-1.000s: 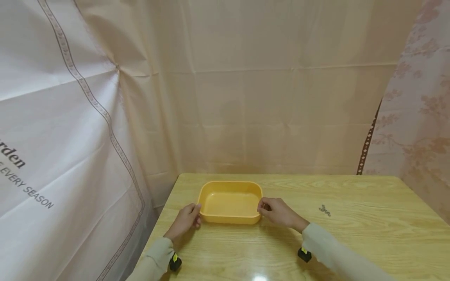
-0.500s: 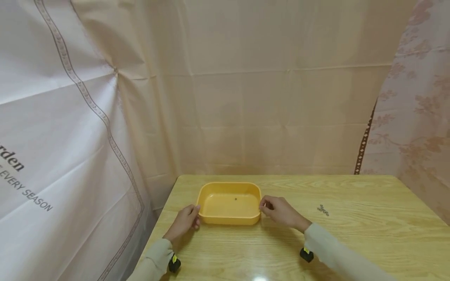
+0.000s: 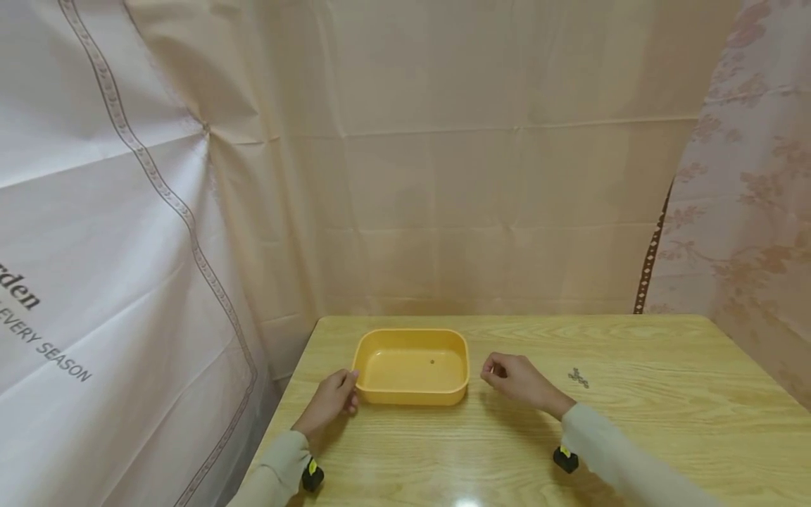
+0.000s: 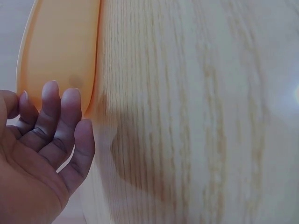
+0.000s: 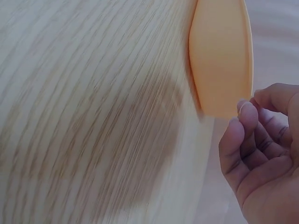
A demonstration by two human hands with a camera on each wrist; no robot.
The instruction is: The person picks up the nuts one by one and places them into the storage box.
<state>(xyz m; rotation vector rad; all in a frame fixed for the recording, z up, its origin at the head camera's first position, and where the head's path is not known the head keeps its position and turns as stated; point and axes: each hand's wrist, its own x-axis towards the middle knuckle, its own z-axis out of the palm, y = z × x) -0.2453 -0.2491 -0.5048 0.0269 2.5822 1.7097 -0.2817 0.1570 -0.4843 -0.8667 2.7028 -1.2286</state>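
A yellow rectangular tray with raised walls sits on the wooden table. My left hand pinches its left rim between thumb and index finger; the other fingers curl loosely outside the wall, as the left wrist view shows. Inside, right of the middle, lies one small dark ring-like piece. Just off the tray's right side is my right hand, fingers curled and the thumb near the index fingertip, nothing visible between them. Farther right, several small grey ring-like pieces lie in a loose cluster.
The wooden table ends at a back edge against a beige cloth. A pale printed cloth hangs along the left side, and a floral one on the right. Each wrist carries a black camera.
A small dark piece has appeared in the tray and shifted slightly right. My right hand has left the tray's right rim and moved right. The left hand keeps its grip.
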